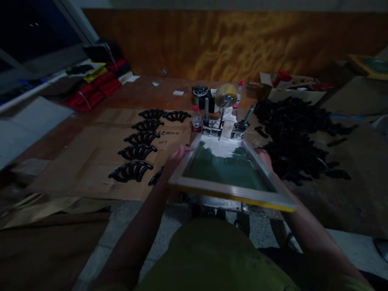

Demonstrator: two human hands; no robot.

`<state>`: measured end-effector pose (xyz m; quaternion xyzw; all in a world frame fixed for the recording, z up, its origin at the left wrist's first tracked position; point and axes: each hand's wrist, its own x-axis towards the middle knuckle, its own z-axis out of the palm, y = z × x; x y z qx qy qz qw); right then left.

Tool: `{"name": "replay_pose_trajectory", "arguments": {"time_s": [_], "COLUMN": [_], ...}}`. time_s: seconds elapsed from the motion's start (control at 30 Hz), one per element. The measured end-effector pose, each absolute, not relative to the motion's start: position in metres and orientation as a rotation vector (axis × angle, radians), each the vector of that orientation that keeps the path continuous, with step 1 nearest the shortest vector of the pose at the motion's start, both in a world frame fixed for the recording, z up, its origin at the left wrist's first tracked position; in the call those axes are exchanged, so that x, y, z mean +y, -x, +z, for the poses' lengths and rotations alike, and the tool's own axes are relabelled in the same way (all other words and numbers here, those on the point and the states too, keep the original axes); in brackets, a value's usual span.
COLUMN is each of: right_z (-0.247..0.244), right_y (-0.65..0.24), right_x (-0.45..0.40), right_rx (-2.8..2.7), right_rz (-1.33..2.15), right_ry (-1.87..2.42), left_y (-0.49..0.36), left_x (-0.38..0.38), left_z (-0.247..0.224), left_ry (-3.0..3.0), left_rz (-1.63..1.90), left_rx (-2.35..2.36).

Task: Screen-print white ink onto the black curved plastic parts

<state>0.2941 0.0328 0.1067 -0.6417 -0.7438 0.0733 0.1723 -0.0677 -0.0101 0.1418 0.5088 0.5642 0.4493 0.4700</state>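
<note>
A screen-printing frame (233,189) with green mesh and white ink toward its far end is tilted up in front of me. My left hand (176,157) is closed at its left side rail, part of the fingers hidden by the rail. At the right rail my right hand (265,158) is closed too, its fingers mostly out of sight behind the frame. The far end sits in a hinge clamp (226,130) smeared with white ink. Left of the frame, black fan-shaped ribbed pieces (131,171) lie in a column on cardboard; one is partly hidden by my left forearm.
A large heap of black pieces (291,141) lies on the right. Beyond the clamp stand a bottle with a red cap (197,120), a dark tub (200,93) and a roll of tape (226,95). Cardboard (91,153) covers the table's left. Red bundles (93,91) lie far left.
</note>
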Motion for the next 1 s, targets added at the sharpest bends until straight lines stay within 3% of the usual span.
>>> {"name": "replay_pose_trajectory", "arguments": {"time_s": [0.2, 0.37, 0.5, 0.77, 0.87, 1.0], "right_z": [0.139, 0.137, 0.125, 0.123, 0.129, 0.117], "right_y": [-0.251, -0.198, -0.191, -0.21, -0.211, -0.205], "right_x": [0.077, 0.093, 0.07, 0.019, 0.029, 0.025], "right_rx": [-2.199, -2.545, -2.646, -3.028, -2.911, -2.715], "right_rz": [-0.108, -0.005, 0.039, 0.205, 0.278, 0.112], "right_ry": [1.63, 1.725, 1.853, 1.171, 1.249, 1.312], "left_y": [0.07, 0.06, 0.061, 0.064, 0.063, 0.062], "left_x": [-0.036, -0.035, -0.035, -0.038, -0.039, -0.04], "left_z": [0.067, 0.031, 0.023, 0.013, 0.018, 0.036], "left_ry": [-1.237, -1.193, -1.143, -1.193, -1.177, -1.155], "left_rz": [0.908, 0.905, 0.87, 0.865, 0.862, 0.852], "left_rx": [1.411, 1.449, 1.436, 1.448, 1.471, 1.473]}}
